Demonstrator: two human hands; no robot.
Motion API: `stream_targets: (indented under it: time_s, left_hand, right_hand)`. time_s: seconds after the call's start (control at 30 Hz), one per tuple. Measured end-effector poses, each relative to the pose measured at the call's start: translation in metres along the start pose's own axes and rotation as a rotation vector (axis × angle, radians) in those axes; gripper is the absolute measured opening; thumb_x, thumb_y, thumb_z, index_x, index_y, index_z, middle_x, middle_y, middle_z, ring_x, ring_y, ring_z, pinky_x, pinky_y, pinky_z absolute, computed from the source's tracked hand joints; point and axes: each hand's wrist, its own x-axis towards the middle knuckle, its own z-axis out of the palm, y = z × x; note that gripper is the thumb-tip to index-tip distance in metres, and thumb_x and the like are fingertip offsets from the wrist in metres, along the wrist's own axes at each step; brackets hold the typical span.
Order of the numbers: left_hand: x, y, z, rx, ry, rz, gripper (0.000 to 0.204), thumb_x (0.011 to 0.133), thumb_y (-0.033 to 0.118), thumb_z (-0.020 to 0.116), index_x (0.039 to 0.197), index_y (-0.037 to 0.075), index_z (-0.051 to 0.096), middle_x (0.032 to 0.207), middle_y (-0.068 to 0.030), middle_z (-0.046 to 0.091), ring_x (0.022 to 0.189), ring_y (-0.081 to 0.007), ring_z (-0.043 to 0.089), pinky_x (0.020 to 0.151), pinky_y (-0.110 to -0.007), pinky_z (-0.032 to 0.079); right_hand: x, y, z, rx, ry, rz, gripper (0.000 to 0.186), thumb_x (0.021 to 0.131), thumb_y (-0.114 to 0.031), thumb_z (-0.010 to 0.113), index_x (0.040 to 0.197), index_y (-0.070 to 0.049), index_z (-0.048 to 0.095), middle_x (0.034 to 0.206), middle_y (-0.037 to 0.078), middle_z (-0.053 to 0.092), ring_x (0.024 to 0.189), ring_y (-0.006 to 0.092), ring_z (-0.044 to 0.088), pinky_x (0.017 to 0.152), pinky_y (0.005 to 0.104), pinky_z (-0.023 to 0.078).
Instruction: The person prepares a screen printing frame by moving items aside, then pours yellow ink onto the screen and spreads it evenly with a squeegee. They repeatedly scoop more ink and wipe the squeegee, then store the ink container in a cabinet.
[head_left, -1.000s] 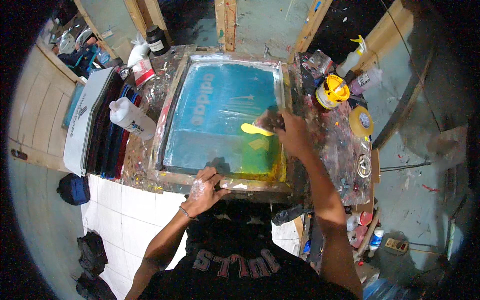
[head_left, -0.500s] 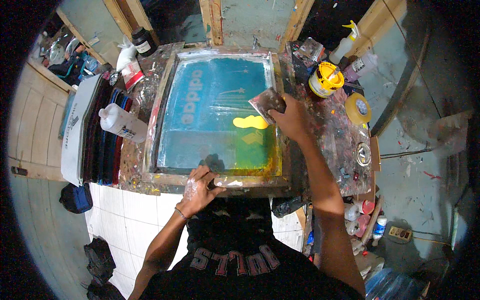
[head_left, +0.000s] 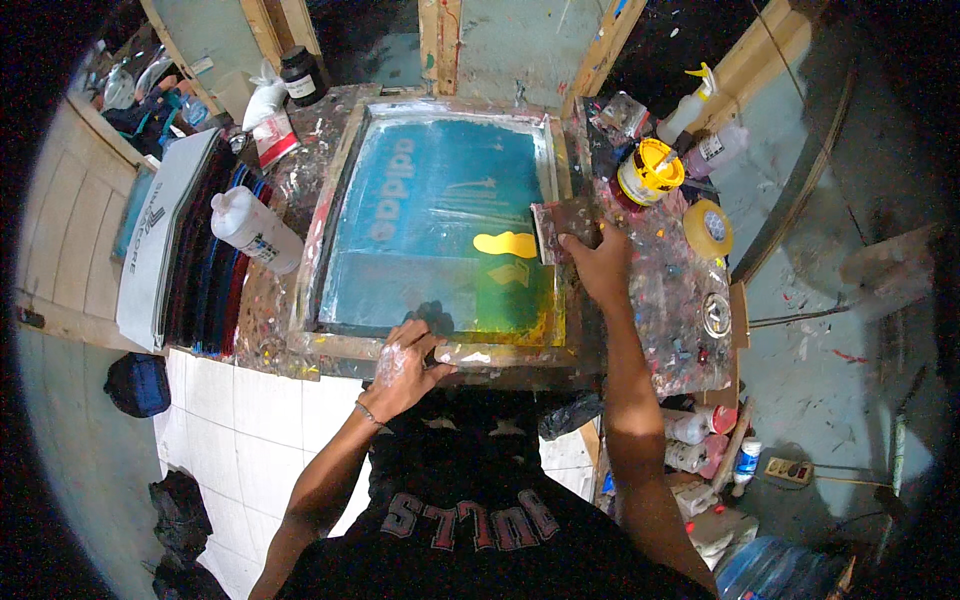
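While the left hand [head_left: 402,372] curls its fingers over the near rail of the wooden screen-printing frame [head_left: 335,346], the right hand [head_left: 602,262] grips a brown squeegee [head_left: 562,220] at the frame's right rail. Writing: pale lettering on the teal mesh [head_left: 405,265] runs near to far, turned sideways; dark lettering and an emblem mark the white panel [head_left: 165,245] at left; dark print shows on the white bottle [head_left: 258,232]; block letters cross the wearer's black shirt [head_left: 470,525].

Pose: left wrist bent slightly inward, thumb along the rail; right forearm reaches forward, thumb on the squeegee's near face.

Orientation: squeegee's pale edge faces left, running roughly near to far; contact with the mesh cannot be judged from this angle. Just left of it, a yellow ink streak [head_left: 504,245] lies on the mesh, long axis left to right. Yellow tub [head_left: 650,178] and tape roll [head_left: 708,230] stand farther right.
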Motion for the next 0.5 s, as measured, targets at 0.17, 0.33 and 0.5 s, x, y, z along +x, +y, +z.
stream_targets:
  time_s: [0.17,0.33,0.5]
  left_hand:
    - [-0.001,-0.001,0.001,-0.03,0.002,-0.016,0.042,0.061,0.021,0.085,0.091,-0.001,0.066,0.088,-0.016,0.055,0.09,-0.0363,0.055,0.081,-0.044,0.046]
    - [-0.001,-0.002,0.002,-0.049,0.035,0.02,0.037,0.064,0.016,0.082,0.094,-0.001,0.066,0.088,-0.0126,0.054,0.09,-0.0323,0.054,0.081,-0.042,0.043]
    - [-0.001,-0.001,0.0,-0.046,-0.005,-0.004,0.036,0.065,0.015,0.081,0.093,-0.001,0.065,0.091,-0.0125,0.055,0.093,-0.0325,0.053,0.083,-0.042,0.042]
  right_hand:
    - [-0.004,0.001,-0.008,-0.028,-0.081,0.065,0.052,0.073,-0.024,0.078,0.112,0.005,0.06,0.104,0.022,0.066,0.098,0.0364,0.063,0.09,0.0426,0.048]
    - [-0.021,0.005,0.001,-0.225,0.024,0.145,0.062,0.074,-0.022,0.076,0.124,0.005,0.052,0.107,0.023,0.064,0.101,0.0399,0.061,0.095,0.0456,0.047]
    - [-0.026,0.001,0.006,-0.275,0.014,0.152,0.066,0.076,-0.022,0.075,0.13,0.002,0.047,0.109,0.025,0.064,0.102,0.0407,0.062,0.093,0.0457,0.048]
